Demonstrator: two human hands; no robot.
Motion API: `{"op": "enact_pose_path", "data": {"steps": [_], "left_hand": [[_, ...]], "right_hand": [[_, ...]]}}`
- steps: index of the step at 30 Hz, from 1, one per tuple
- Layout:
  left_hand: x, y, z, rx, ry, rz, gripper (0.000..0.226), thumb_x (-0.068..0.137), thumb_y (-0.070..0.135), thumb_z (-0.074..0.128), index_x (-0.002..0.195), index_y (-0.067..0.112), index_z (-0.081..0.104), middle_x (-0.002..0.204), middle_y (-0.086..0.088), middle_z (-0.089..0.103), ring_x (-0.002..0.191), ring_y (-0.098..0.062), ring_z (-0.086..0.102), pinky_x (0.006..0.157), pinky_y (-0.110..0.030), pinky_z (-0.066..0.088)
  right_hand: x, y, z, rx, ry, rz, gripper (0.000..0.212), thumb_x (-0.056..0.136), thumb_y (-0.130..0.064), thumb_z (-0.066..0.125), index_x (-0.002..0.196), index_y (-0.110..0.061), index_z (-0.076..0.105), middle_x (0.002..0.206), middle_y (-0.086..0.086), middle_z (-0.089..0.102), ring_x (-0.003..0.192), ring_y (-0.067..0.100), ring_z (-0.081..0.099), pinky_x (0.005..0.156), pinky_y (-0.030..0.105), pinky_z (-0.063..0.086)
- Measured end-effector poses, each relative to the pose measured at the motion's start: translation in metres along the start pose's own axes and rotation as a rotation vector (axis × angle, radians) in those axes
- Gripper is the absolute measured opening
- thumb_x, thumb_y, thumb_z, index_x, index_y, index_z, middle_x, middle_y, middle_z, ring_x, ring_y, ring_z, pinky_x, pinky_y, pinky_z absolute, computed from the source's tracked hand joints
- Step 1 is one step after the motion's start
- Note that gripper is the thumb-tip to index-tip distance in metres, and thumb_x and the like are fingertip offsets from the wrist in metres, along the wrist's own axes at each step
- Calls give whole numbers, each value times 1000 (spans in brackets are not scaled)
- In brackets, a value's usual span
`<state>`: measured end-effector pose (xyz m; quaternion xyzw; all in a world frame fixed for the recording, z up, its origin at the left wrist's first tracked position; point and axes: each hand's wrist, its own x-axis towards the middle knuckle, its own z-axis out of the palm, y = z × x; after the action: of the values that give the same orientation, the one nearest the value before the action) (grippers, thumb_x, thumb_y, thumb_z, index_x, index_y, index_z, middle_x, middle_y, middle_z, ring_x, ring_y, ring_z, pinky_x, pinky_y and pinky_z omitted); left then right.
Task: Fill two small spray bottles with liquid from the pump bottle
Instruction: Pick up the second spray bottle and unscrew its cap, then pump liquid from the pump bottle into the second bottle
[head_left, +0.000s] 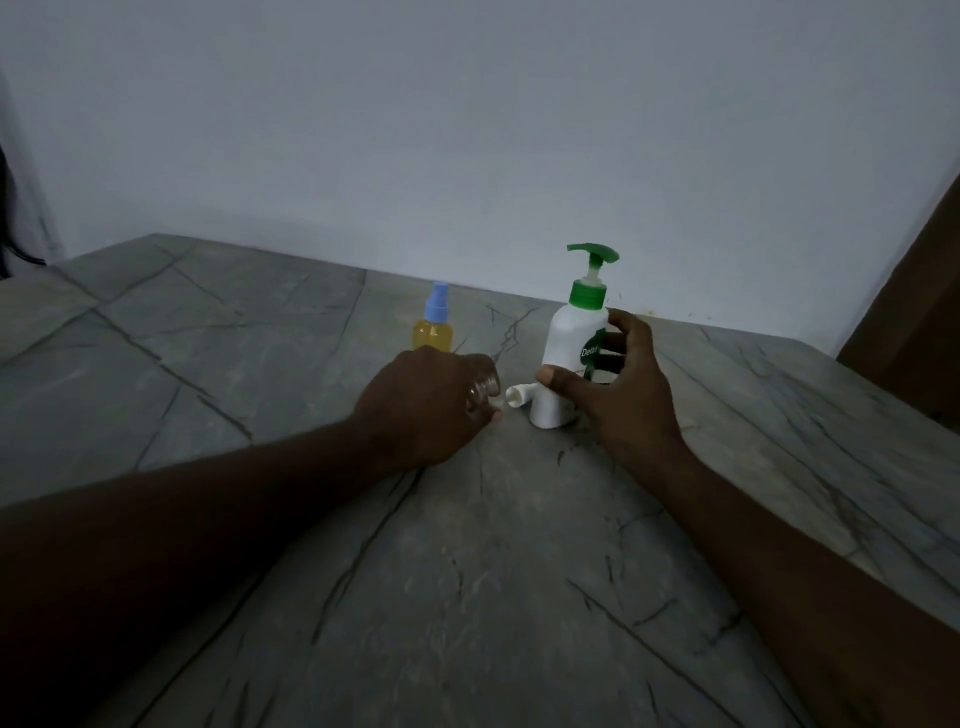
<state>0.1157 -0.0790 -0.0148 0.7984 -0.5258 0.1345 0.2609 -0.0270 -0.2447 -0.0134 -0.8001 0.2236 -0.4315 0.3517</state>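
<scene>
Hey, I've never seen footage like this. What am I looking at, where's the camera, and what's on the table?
There is no machine here: one camera worn on a person's head looks down at their two bare hands. The left hand grips a small clear bottle, mostly hidden by its fingers. The right hand wraps round a white pump bottle with a green top. On the grey stone table a spray bottle of yellow liquid with a blue top stands farther back, and a small white cap lies between the hands.
</scene>
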Motion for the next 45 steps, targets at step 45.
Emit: {"op": "enact_pose_path", "data": {"steps": [45], "left_hand": [[54, 42, -4, -586, 378, -38, 32, 93, 44, 66, 122, 31, 61, 113, 12, 66, 97, -7, 65, 76, -33, 61]], "right_hand": [[119, -97, -20, 0, 41, 196, 62, 79, -77, 62, 72, -17, 73, 73, -4, 66, 70, 16, 59, 61, 33, 46]]}}
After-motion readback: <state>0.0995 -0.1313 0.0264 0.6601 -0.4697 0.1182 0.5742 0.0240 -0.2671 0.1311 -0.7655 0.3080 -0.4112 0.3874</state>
